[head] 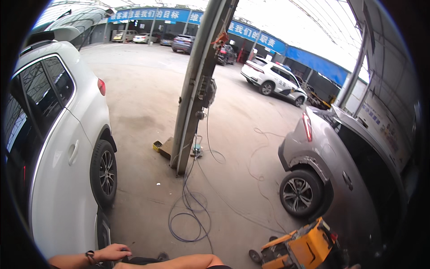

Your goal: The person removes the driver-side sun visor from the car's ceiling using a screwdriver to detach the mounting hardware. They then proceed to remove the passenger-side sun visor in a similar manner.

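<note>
At the bottom left, my left hand (115, 252) is held low beside a white SUV (57, 161), a dark band around its wrist. Something small and dark shows at its fingers; whether they grip it is unclear. My right forearm reaches across the bottom of the view from the right, and my right hand (123, 265) is mostly cut off by the lower edge, close to the left one. Coiled hoses or cables (189, 227) lie on the floor ahead. To the right, an orange wheeled machine (307, 247) stands near a grey car (331, 158) with a scuffed rear wheel arch.
A steel post (193, 97) rises from the concrete floor, with a yellow box (157, 146) by its base. Thin cables (260, 178) trail toward the orange machine. Farther back stand a white marked patrol car (273, 79) and several parked vehicles.
</note>
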A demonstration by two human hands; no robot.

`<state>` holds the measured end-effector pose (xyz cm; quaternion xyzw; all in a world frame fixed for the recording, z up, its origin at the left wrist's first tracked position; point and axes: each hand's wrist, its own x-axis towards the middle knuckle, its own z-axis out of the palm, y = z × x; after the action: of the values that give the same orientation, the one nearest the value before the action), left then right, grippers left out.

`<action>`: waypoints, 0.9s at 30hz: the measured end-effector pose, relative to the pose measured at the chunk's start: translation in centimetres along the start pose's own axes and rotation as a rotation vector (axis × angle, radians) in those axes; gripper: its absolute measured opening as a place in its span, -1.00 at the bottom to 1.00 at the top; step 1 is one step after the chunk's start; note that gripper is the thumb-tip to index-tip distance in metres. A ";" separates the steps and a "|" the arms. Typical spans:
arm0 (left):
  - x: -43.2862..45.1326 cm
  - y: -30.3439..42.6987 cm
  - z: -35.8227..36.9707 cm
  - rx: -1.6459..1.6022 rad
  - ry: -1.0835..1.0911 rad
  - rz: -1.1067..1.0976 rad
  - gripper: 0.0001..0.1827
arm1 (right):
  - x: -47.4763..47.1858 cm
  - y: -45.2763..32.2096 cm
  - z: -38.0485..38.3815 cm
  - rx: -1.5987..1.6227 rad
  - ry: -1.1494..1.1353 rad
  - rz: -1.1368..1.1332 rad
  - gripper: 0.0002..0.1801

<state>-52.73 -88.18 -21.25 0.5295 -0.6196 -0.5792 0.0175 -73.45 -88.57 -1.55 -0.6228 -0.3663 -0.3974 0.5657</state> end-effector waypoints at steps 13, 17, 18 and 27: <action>-7.8 -4.1 -8.4 0.139 0.319 -0.484 -0.62 | -2.1 6.7 -6.5 0.180 -0.173 0.151 -0.50; 4.5 -6.1 -13.6 0.276 0.282 -0.479 -0.64 | -4.5 3.9 -10.7 0.176 -0.182 0.327 -0.46; 7.4 -6.6 -14.1 0.259 0.317 -0.431 -0.64 | -4.5 1.7 -11.6 0.174 -0.159 0.333 -0.44; 27.6 12.2 -10.9 0.149 -0.021 0.023 -0.58 | -3.9 -12.1 -16.3 -0.481 0.061 0.086 -0.57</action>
<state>-65.67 -117.34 -24.96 0.5162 -0.6671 -0.5367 -0.0221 -87.38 -103.76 0.61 -0.7424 -0.2170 -0.4673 0.4283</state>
